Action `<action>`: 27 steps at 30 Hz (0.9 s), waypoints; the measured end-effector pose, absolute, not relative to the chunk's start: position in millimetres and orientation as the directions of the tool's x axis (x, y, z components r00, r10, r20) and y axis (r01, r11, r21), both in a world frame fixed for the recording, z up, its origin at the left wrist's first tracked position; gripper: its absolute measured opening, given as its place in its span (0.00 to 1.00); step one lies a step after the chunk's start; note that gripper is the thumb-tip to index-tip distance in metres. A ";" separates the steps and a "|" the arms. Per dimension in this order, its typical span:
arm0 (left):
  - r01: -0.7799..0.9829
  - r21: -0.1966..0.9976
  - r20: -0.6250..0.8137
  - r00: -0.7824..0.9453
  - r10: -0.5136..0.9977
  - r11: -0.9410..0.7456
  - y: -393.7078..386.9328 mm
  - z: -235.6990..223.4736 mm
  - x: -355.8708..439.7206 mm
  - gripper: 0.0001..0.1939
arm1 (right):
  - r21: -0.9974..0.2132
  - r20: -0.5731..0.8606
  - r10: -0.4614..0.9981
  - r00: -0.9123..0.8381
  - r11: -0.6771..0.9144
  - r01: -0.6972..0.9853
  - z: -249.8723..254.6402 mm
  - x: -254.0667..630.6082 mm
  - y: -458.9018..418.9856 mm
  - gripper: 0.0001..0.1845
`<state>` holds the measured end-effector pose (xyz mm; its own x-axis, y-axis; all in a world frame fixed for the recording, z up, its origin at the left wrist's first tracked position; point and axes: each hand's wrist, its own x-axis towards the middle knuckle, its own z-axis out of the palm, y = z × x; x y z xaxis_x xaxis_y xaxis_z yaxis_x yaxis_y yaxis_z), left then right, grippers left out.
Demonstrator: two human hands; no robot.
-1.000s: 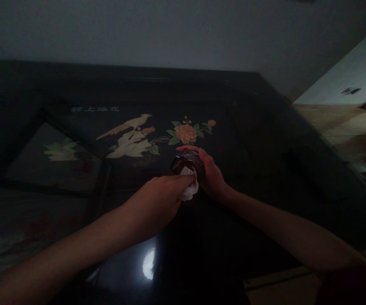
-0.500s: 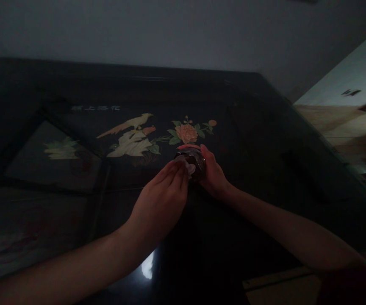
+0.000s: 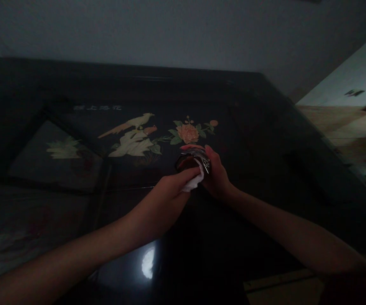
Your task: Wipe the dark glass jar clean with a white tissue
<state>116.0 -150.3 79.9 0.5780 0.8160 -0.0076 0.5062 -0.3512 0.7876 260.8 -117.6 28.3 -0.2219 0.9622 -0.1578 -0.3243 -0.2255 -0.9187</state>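
Note:
My right hand (image 3: 217, 176) is wrapped round the far and right side of a shiny, see-through cup (image 3: 206, 160), which looks like dark glass in the dim light. A crumpled white tissue (image 3: 194, 183) is pinched in my left hand (image 3: 167, 203), its thumb at the cup's near side and opening. Part of the tissue hangs below the thumb; the left fingertips are hidden. Both hands are over the glossy black table (image 3: 240, 237).
Bird-and-rock decoration (image 3: 132, 142) and a pink flower picture (image 3: 187, 132) lie in the tabletop beyond the hands. A pale wall (image 3: 138, 34) rises behind the table. Reflections show on the left; tan floor (image 3: 325, 120) is at the right.
My left hand has rolled from fingers laid over the cup to thumb uppermost, and more of the tissue shows. Cup and right hand have shifted slightly right.

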 end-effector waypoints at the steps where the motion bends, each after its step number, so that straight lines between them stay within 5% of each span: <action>1: 0.511 0.787 -0.011 0.572 0.820 -0.346 -150.4 80.2 116.4 0.23 | -0.918 -0.162 0.963 -0.217 -0.228 -0.324 28.2 260.8 -117.6 0.25; 6: 0.672 0.519 -0.057 0.643 0.764 -0.528 -159.0 77.8 119.7 0.21 | -0.931 -0.118 0.969 -0.216 -0.184 -0.316 24.0 261.9 -117.6 0.23; 10: 0.686 0.184 0.041 0.710 0.703 -0.704 -162.1 73.2 120.5 0.15 | -0.951 -0.031 0.970 -0.241 -0.103 -0.291 19.6 262.6 -117.3 0.23; 14: 0.648 -0.029 0.152 0.756 0.637 -0.761 -156.5 68.8 115.6 0.15 | -0.955 -0.010 0.976 -0.218 -0.074 -0.287 16.2 262.8 -116.5 0.23; 19: 0.592 -0.135 0.193 0.803 0.565 -0.795 -151.5 67.5 110.5 0.15 | -0.971 0.000 0.971 -0.237 -0.057 -0.233 13.4 264.6 -116.9 0.24; 27: 0.642 -0.090 0.128 0.766 0.630 -0.761 -157.5 70.3 118.4 0.14 | -0.987 0.016 0.964 -0.265 -0.027 -0.159 15.9 265.5 -118.5 0.25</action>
<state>118.4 -157.5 70.3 0.7657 0.6303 0.1280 0.6419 -0.7614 -0.0904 265.5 -118.5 15.9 -0.2653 0.9640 0.0162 -0.1591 -0.0272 -0.9869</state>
